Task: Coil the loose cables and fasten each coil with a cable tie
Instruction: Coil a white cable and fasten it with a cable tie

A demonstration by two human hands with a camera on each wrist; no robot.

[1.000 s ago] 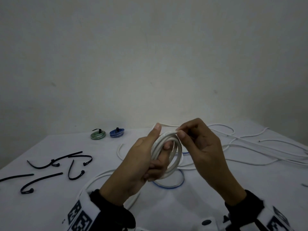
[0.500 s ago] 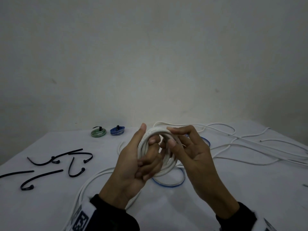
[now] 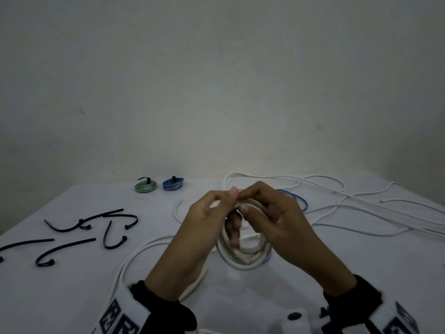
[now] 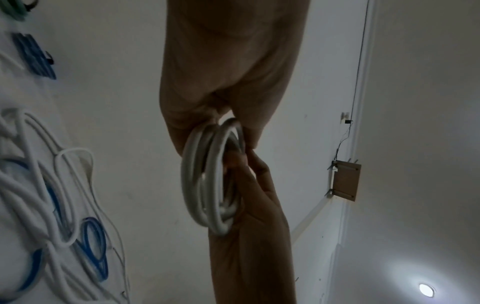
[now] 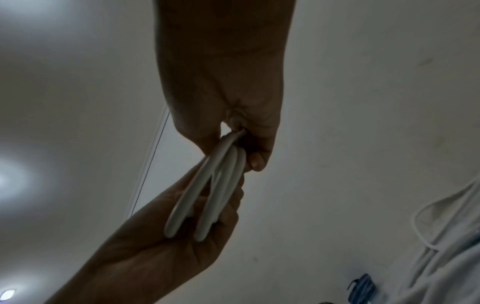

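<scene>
White coil: we hold a round coil of thick white cable [image 3: 244, 255] up over the white table [image 3: 72, 292], several turns stacked side by side.
Left hand: our left hand [image 3: 207, 227] has its fingers curled through the coil's middle, thumb tip meeting the right hand at the top of the coil; it grips the turns.
Right hand: our right hand [image 3: 277, 218] curls over the coil's top right arc and pinches the turns there.
Change: half a second back the coil stood more upright and further left, with the right fingers open beside it; now the right hand has closed on it and the coil is lower and tilted toward us.
Meaning: we judge one more turn has just been laid on and is being pressed flush.
Remaining slack: white cable runs from below the coil toward our left wrist, and long loose white cable [image 3: 361, 206] lies right of the coil; which strand feeds the coil we cannot tell.
Ties: loose black cable ties [image 3: 113, 233] lie well left of the coil.
Done: a green tied coil [image 3: 146, 186] and a blue tied coil [image 3: 173, 184] sit behind and left of the coil.
Other: a thin blue cable [image 3: 297, 198] lies beneath and behind the coil.
</scene>
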